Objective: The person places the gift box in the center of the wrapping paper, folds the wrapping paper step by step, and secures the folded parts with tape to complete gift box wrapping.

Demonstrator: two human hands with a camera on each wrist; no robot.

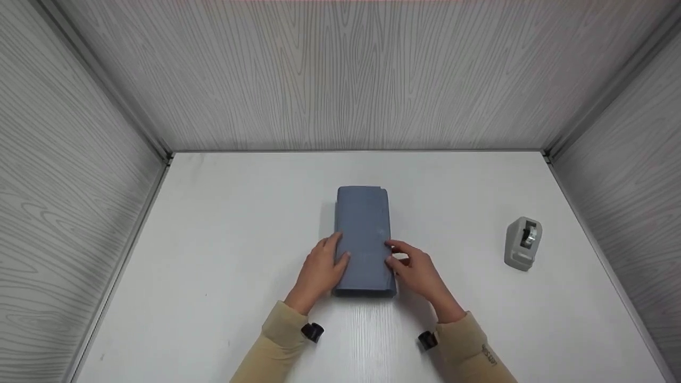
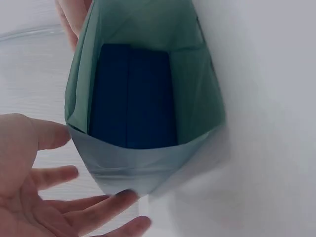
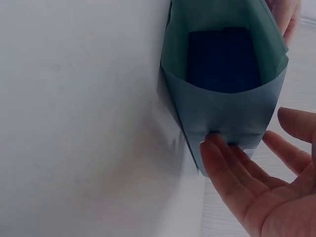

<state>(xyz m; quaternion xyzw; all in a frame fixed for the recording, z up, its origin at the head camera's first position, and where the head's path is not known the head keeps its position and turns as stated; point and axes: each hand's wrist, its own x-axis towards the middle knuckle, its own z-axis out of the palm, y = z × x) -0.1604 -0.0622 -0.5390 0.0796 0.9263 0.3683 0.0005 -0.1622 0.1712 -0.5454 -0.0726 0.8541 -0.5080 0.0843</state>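
A blue-grey sheet of wrapping paper [image 1: 364, 239] forms a long sleeve on the table, with its near end gaping. Inside that end, the left wrist view shows a dark blue box [image 2: 133, 98] surrounded by the paper's greenish inner side. My left hand [image 1: 320, 271] lies along the sleeve's left side, fairly straight fingers against it and thumb at the upper edge. On the opposite side, my right hand [image 1: 420, 271] touches the paper with extended fingers [image 3: 237, 173]; its thumb stands apart from the paper in the right wrist view.
A grey tape dispenser [image 1: 522, 243] with a roll in it stands on the right part of the white table [image 1: 223, 255]. Wood-grain panels [image 1: 340, 74] enclose the table at the back and both sides.
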